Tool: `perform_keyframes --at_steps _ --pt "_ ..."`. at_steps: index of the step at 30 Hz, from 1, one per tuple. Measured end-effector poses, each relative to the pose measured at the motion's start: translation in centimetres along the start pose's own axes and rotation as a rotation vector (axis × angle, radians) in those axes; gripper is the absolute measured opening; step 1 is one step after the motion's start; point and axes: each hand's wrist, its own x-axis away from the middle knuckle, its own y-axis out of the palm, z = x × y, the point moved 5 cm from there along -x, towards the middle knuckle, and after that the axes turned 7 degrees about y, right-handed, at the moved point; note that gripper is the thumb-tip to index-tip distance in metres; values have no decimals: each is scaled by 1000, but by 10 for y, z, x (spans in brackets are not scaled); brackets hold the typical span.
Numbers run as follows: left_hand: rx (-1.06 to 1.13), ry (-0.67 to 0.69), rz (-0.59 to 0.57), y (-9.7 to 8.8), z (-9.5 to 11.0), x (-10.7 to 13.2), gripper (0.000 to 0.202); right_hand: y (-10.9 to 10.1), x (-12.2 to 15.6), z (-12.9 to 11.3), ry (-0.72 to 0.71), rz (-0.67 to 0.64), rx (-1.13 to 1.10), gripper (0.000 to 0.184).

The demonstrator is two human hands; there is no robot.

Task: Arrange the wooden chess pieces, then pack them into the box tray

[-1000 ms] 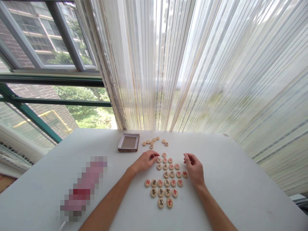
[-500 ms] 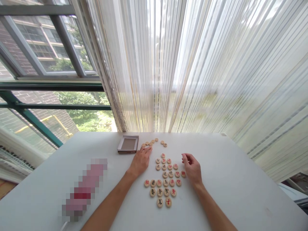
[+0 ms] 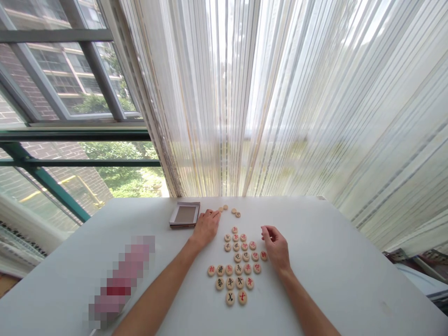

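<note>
Several round wooden game discs with red or black characters (image 3: 239, 263) lie face up in rows on a white table (image 3: 332, 266). Farther back lie a few blank-side discs (image 3: 234, 211). My left hand (image 3: 206, 226) reaches forward over the far discs beside a small box, fingers stretched flat and covering some of them. My right hand (image 3: 275, 247) rests at the right edge of the rows with its fingers curled loosely; nothing shows in it.
A shallow grey box (image 3: 185, 215) sits at the back of the table, left of the far discs. A blurred pink object (image 3: 119, 280) lies at the near left. Striped sheer curtains (image 3: 280, 102) and a window (image 3: 70, 93) stand behind the table.
My left hand has left the top of the rows and moved forward to the far loose discs beside the box. My right hand has hardly moved. The view tilted slightly.
</note>
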Motion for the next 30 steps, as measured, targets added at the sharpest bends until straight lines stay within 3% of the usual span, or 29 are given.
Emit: perform_keyframes --at_steps 6,14,21,22,26,30 --pt "50 15 -18 -1 9 -8 18 1 0 -1 -20 -5 4 41" --pt "136 -38 12 -7 7 -17 12 -2 2 -6 -77 25 40 41" --pt "370 9 59 -35 43 8 31 6 24 -35 -264 -104 67 25" --pt "427 11 57 -36 49 15 32 11 31 -40 -300 -146 69 22" --pt "1012 -101 37 -32 62 42 36 29 58 -55 -485 -314 83 21" --pt "1308 -189 -38 -25 70 60 38 39 74 -58 -549 -361 109 28"
